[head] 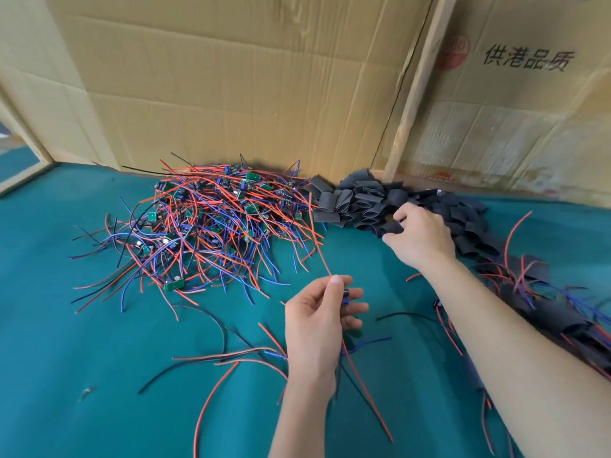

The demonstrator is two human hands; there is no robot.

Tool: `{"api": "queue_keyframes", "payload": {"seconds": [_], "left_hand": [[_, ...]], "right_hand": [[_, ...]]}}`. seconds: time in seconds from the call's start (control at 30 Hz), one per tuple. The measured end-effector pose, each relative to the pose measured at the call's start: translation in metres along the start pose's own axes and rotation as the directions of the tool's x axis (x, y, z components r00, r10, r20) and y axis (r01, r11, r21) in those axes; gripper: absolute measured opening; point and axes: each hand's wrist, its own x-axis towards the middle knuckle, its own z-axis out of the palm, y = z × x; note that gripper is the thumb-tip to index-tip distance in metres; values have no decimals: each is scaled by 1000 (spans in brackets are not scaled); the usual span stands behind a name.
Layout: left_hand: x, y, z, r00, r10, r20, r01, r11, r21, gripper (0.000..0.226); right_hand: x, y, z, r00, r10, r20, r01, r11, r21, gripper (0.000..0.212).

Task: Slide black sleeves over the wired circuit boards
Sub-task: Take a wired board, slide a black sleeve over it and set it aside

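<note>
Left hand [319,320] pinches a light board [346,294] with floppy wires below the grip, right hand [418,238] grabs a soft sleeve [391,228], best held by its rim.

board in left hand [322,312] mostly hidden

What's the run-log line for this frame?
left hand: pinches wired circuit board | right hand: picking black sleeve from sleeve pile | sleeve not yet on board | unsleeved boards heap on green mat
</note>
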Motion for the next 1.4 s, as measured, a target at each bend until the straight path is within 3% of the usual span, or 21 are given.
{"api": "queue_keyframes", "payload": {"seconds": [0.13,0.27,0.4,0.5,0.57,0.7,0.97,1.2,1.4], "left_hand": [[0,0,1,1000,14,-9,-14,1000,8,20],[0,2,1,999,36,9,-36,999,25,17],[-1,0,1,998,43,41,-45,997,68,18],[0,-2,1,998,48,51,-53,994,91,19],[0,-3,0,997,47,54,-54,992,116,21],[1,-6,1,997,35,62,-45,985,168,26],[-1,-5,1,994,60,96,-81,967,242,35],[-2,-2,1,993,59,102,-83,965,250,37],[-2,-1,1,995,37,96,-62,962,265,35]], "right_hand": [[-45,-10,-9,996,-69,-61,81,968,235,43],[-95,-10,4,977,-211,27,198,950,242,44],[-108,-2,16,980,-198,0,189,935,301,46],[-106,-1,16,989,-149,7,130,885,446,50],[-104,0,10,991,-110,76,46,815,577,52],[-104,3,-4,956,-158,247,-131,527,840,50],[-102,3,-8,896,-317,310,-171,399,901,52],[-100,9,-14,857,-398,329,-271,196,943,31],[-100,16,-20,806,-472,357,-274,236,932,38]]}}
